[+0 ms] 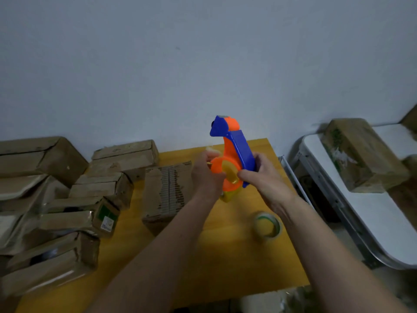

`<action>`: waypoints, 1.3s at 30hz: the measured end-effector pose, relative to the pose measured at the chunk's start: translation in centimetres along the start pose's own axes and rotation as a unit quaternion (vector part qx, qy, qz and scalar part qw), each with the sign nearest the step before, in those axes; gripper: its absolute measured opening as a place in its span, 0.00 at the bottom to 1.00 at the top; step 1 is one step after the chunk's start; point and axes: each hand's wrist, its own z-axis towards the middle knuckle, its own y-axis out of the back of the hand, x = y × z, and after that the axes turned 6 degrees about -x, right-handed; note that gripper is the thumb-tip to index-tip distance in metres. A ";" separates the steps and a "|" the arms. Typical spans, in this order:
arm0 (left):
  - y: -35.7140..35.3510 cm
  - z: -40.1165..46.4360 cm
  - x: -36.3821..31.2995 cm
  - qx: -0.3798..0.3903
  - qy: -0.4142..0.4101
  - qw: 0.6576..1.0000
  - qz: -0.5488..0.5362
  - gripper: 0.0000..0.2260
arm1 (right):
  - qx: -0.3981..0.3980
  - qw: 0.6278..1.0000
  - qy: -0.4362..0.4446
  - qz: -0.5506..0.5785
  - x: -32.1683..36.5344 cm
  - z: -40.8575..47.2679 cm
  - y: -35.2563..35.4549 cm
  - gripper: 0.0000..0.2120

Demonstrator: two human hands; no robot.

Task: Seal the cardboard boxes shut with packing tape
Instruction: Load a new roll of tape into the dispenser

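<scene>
Table (228,263) of yellow wood against pale wall (158,64), boxes (67,211) leftward.

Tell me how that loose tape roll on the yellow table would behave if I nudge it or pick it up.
The tape roll lies flat on its side on the table, so a nudge would probably slide it rather than roll it. It looks like a thin ring with an open core, likely light and easy to hook with a finger. Its glossy surface may be somewhat slippery.
</scene>
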 end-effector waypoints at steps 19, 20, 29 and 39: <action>8.2 3.8 0.4 0.120 -0.030 0.989 -0.087 0.22 | 0.255 0.948 -0.027 0.190 3.4 -0.3 1.3 0.24; 8.6 3.9 0.5 0.125 -0.020 0.986 -0.110 0.20 | 0.241 0.952 -0.016 0.186 3.5 -0.5 1.8 0.25; 10.7 5.4 -0.4 0.145 -0.073 0.977 -0.136 0.22 | 0.195 0.979 -0.034 0.045 2.6 -0.2 1.2 0.13; 11.5 5.8 -1.8 0.181 -0.019 0.971 -0.155 0.18 | 0.227 0.974 -0.011 0.018 2.4 0.2 -0.3 0.15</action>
